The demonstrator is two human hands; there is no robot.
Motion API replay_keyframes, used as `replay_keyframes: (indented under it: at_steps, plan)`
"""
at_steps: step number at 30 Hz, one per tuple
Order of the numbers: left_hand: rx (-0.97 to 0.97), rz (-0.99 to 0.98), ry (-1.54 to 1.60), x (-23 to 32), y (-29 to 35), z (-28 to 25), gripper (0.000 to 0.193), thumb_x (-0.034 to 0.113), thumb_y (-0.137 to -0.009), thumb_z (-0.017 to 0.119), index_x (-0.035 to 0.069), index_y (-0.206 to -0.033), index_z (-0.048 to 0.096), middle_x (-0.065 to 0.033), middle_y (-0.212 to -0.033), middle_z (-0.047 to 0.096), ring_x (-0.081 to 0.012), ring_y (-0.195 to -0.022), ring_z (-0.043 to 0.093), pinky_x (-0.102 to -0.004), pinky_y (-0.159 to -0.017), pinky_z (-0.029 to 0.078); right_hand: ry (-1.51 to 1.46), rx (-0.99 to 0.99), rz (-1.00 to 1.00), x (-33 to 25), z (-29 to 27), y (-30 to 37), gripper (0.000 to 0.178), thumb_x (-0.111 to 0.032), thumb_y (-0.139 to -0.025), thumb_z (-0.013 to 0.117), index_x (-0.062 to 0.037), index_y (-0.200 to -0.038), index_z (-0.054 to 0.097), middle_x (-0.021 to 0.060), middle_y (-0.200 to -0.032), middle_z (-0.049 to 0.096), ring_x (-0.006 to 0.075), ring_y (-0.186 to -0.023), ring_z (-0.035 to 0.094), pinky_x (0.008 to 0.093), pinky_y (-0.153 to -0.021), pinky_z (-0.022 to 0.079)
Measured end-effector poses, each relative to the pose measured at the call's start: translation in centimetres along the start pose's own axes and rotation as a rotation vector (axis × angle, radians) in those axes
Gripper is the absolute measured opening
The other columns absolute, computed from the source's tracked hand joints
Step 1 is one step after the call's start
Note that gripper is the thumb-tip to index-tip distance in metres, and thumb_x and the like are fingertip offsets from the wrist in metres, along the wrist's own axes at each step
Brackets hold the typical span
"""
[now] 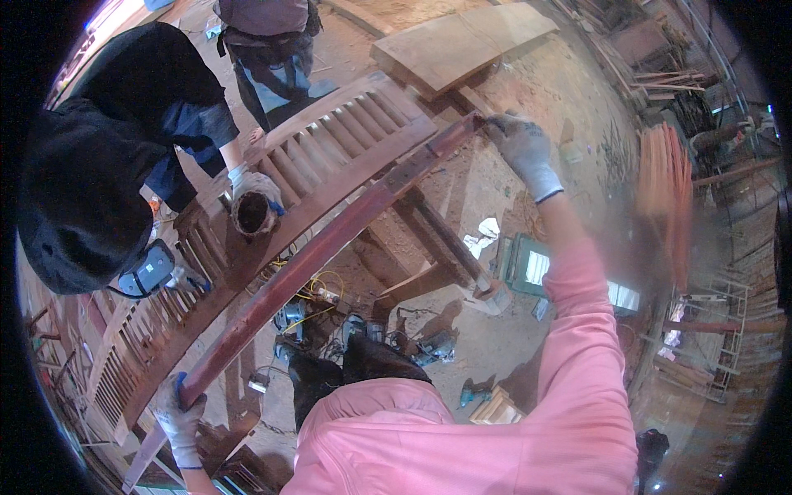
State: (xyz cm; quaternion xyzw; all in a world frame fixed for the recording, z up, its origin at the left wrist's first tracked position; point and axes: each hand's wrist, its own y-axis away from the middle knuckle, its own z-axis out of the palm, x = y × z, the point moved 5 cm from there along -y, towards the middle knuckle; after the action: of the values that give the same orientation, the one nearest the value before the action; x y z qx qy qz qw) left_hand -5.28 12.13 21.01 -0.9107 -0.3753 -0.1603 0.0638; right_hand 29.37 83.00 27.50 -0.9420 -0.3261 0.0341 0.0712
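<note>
A long reddish-brown wooden beam [318, 268] runs slantwise in front of me, from low left to upper right. My left hand [177, 417], in a pale work glove, is closed round its near-left part. At the far-right end my right hand [521, 148], gloved too, grips the beam's tip, its arm stretched out. Close alongside the beam lies a slatted wooden frame [309, 190], its rail almost parallel to it. Over this frame a co-worker's gloved hand [252, 194] holds a round, dark brown cup-like thing [253, 214].
The co-worker in a black hood [91, 198] leans over the frame at left; another person [268, 58] stands behind. A pale board [462, 45] lies at the back. Power tools [433, 346] and yellow cord [326, 285] lie near my feet. A green box [528, 264] stands at right.
</note>
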Motion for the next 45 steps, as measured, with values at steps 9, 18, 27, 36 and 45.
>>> replay_keyframes:
  at_steps: [9, 18, 27, 36, 45]
  plan:
    - [0.016, 0.003, 0.002, 0.1, -0.1, -0.1, 0.061, 0.015, -0.057, 0.087, 0.007, -0.115, 0.070, -0.0155, -0.111, 0.072, -0.0378, -0.102, 0.069, -0.0459, -0.093, 0.054, -0.104, 0.044, -0.144, -1.0, -0.4, 1.8, 0.027, -0.030, -0.095, 0.061, -0.0154, -0.113, 0.075, 0.0118, -0.112, 0.071, 0.0352, -0.105, 0.068, 0.0480, -0.090, 0.054]
    - [0.010, 0.015, -0.074, -1.0, 0.9, 0.3, 0.065, 0.015, -0.057, 0.089, 0.009, -0.119, 0.070, -0.0136, -0.115, 0.072, -0.0370, -0.105, 0.068, -0.0459, -0.095, 0.053, -0.427, 0.096, -0.017, -1.9, -4.0, 2.1, 0.029, -0.028, -0.094, 0.065, -0.0084, -0.111, 0.078, 0.0163, -0.102, 0.075, 0.0301, -0.094, 0.072, 0.0411, -0.086, 0.055]
    - [-0.003, 0.033, -0.055, 0.8, 0.1, -0.9, 0.063, 0.023, -0.063, 0.090, 0.008, -0.120, 0.070, -0.0147, -0.107, 0.071, -0.0357, -0.098, 0.069, -0.0437, -0.088, 0.056, -1.176, -0.392, 0.100, -18.7, -6.1, 13.1, 0.030, -0.019, -0.092, 0.070, 0.0037, -0.112, 0.075, 0.0070, -0.096, 0.074, 0.0120, -0.084, 0.065, 0.0273, -0.078, 0.051]
    - [-0.040, 0.041, -0.001, 1.8, -0.1, -1.4, 0.061, 0.028, -0.069, 0.087, 0.007, -0.124, 0.069, -0.0164, -0.118, 0.071, -0.0360, -0.107, 0.068, -0.0436, -0.095, 0.053, -1.466, -0.746, -0.086, -32.1, -2.8, 18.3, 0.020, -0.017, -0.093, 0.067, -0.0010, -0.101, 0.077, 0.0006, -0.084, 0.068, 0.0060, -0.071, 0.059, 0.0231, -0.066, 0.046]
    - [-0.026, 0.033, -0.006, 2.1, 0.4, -2.0, 0.061, 0.031, -0.071, 0.086, 0.011, -0.127, 0.069, -0.0150, -0.118, 0.071, -0.0355, -0.109, 0.068, -0.0449, -0.095, 0.053, -1.386, -0.884, 0.189, -34.9, 0.8, 18.7, 0.019, -0.020, -0.090, 0.070, -0.0022, -0.094, 0.076, -0.0007, -0.080, 0.067, 0.0074, -0.067, 0.059, 0.0249, -0.062, 0.045]
